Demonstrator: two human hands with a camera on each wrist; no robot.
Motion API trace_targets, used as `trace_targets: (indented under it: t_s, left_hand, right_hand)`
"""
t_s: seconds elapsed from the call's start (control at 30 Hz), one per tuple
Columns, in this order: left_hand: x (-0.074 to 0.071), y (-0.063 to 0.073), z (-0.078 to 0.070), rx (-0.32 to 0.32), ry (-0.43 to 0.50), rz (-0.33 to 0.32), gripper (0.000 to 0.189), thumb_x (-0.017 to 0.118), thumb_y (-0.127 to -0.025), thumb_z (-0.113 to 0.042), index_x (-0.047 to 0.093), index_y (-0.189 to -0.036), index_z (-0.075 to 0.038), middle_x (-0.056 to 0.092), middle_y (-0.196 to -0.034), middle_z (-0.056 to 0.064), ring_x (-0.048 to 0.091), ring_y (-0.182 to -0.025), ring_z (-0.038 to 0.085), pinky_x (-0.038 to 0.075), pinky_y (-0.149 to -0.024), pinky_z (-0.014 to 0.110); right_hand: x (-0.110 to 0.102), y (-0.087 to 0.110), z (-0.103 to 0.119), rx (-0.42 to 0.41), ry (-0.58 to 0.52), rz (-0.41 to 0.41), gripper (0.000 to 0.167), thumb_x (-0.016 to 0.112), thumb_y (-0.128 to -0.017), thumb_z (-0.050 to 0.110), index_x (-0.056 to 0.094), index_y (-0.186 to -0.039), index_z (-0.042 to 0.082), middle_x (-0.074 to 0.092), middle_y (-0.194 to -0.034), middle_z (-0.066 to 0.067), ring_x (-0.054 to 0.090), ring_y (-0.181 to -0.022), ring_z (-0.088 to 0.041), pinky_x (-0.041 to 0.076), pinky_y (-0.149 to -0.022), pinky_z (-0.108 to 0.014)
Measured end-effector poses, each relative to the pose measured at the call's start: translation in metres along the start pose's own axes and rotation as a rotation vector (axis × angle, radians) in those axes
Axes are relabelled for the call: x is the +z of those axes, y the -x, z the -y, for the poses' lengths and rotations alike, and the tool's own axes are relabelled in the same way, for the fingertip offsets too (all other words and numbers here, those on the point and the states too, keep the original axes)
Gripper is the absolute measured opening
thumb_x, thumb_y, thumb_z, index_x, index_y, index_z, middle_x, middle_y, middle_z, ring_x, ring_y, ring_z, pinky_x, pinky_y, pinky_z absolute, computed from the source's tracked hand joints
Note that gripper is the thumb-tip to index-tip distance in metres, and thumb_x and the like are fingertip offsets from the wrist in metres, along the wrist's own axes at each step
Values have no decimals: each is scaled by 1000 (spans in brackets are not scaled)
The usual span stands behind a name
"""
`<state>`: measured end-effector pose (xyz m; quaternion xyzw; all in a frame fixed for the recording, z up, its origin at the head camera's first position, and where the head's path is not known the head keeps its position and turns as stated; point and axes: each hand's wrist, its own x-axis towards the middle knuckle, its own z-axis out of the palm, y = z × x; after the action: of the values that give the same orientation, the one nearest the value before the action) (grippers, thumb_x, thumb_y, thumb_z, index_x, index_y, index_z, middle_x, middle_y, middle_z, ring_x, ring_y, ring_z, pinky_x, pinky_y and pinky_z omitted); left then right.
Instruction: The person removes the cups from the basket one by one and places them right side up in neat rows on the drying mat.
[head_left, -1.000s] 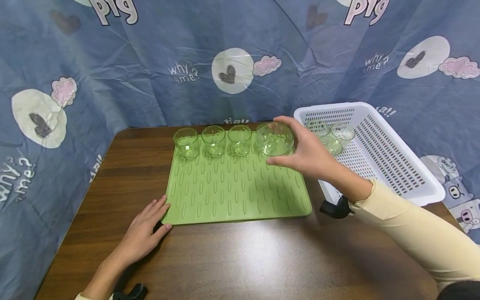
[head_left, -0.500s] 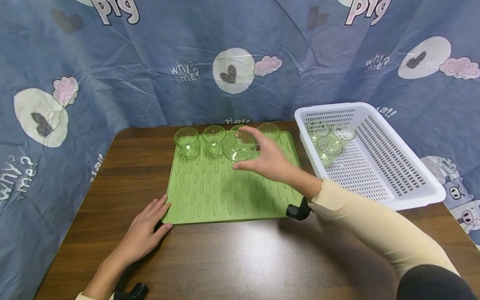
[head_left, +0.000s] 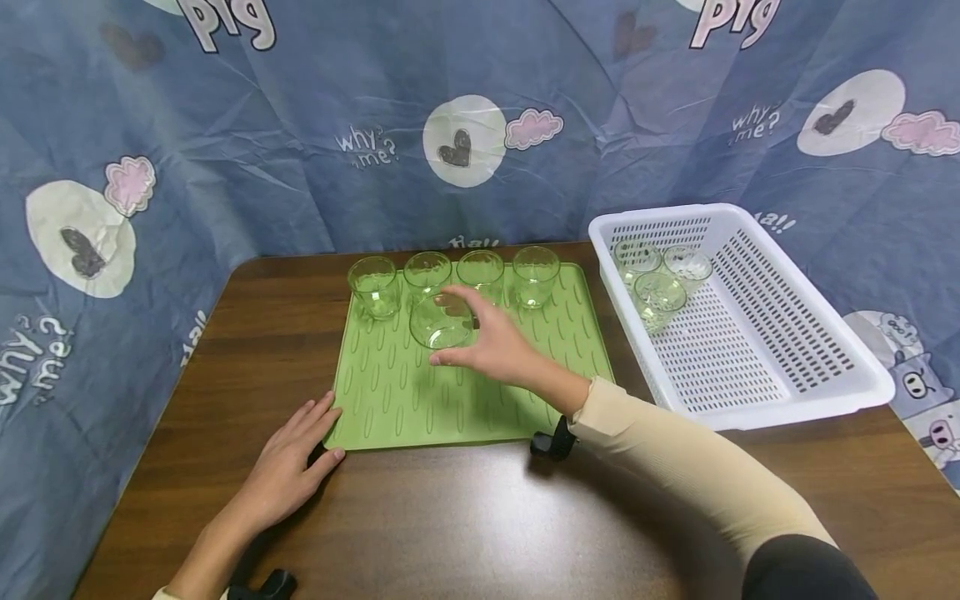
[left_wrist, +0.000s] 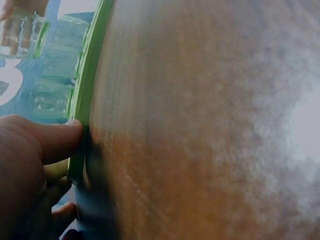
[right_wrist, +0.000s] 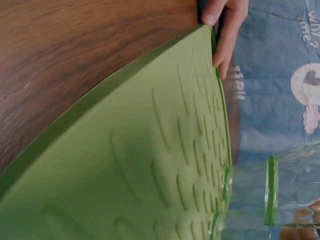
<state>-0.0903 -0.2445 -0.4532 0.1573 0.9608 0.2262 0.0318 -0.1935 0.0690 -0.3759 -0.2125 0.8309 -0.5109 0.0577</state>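
Note:
In the head view my right hand holds a clear greenish glass between thumb and fingers, over the green ribbed mat. The held glass overlaps the front of the back row in this view. Along the mat's back edge stand several similar glasses, including one at the left end and one at the right end. My left hand rests at the mat's near left corner, thumb on the front edge and fingers by the left edge. The right wrist view shows the held glass close to the standing ones.
A white perforated basket stands to the right of the mat, with three glasses at its left end, one nearest the front. Everything sits on a brown wooden table. A blue printed cloth hangs behind it.
My right hand has carried the glass leftward and nearer, from the right end of the row to in front of its left middle. The left hand has stayed at the mat's corner.

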Motion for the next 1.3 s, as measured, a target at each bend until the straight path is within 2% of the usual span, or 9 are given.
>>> trace_targets:
  t_s: [0.37, 0.53, 0.77, 0.93, 1.07, 1.17, 1.3]
  left_hand:
    - [-1, -1, 0, 13, -12, -11, 60, 63, -97, -27, 44, -148, 0, 32, -161, 19, 30, -145, 49, 28, -107, 70]
    - [-1, -2, -1, 19, -5, -28, 59, 63, -97, -25, 45, -147, 0, 32, -161, 19, 30, -145, 48, 27, -108, 70]
    - [-2, 0, 0, 6, 5, -16, 60, 63, -98, -25, 44, -148, 0, 30, -162, 19, 28, -146, 48, 26, -109, 71]
    - [-1, 0, 0, 15, 1, -18, 59, 63, -97, -25, 45, -147, 1, 32, -161, 19, 29, -146, 48, 26, -109, 70]
    - [-2, 0, 0, 8, 6, -18, 59, 63, -97, -25, 45, -147, 0, 31, -161, 19, 29, -146, 48, 26, -109, 71]
    - [-3, 1, 0, -2, 10, -13, 59, 63, -97, -25, 44, -148, 0, 30, -162, 19, 28, -146, 48, 25, -109, 72]
    - [-3, 1, -2, -6, 8, -7, 59, 62, -98, -25, 44, -148, -1, 30, -162, 18, 27, -147, 48, 24, -109, 72]
  right_hand:
    - [38, -13, 1, -17, -125, 63, 94, 88, -73, 17, 36, -151, 16, 53, -148, -3, 52, -134, -24, 42, -115, -39]
    - [50, -16, 0, 0, -176, 69, 94, 88, -73, 17, 36, -152, 22, 52, -149, -3, 53, -134, -26, 43, -114, -43]
    - [66, -24, -3, 38, -278, 110, 93, 88, -73, 16, 38, -151, 26, 52, -149, -2, 51, -136, -25, 44, -112, -41]
    - [80, -27, -3, 80, -268, 146, 95, 88, -73, 17, 37, -152, 30, 47, -152, -2, 50, -136, -25, 41, -114, -46]
    - [89, -30, -1, 65, -231, 177, 95, 88, -73, 18, 36, -152, 31, 40, -158, -1, 42, -143, -25, 35, -118, -51]
    - [95, -31, -1, 48, -228, 202, 95, 88, -74, 17, 36, -152, 28, 39, -159, -2, 41, -144, -25, 34, -119, -50]
    - [100, -32, -3, 40, -246, 225, 94, 87, -74, 14, 36, -153, 24, 43, -156, -4, 47, -139, -24, 37, -117, -44]
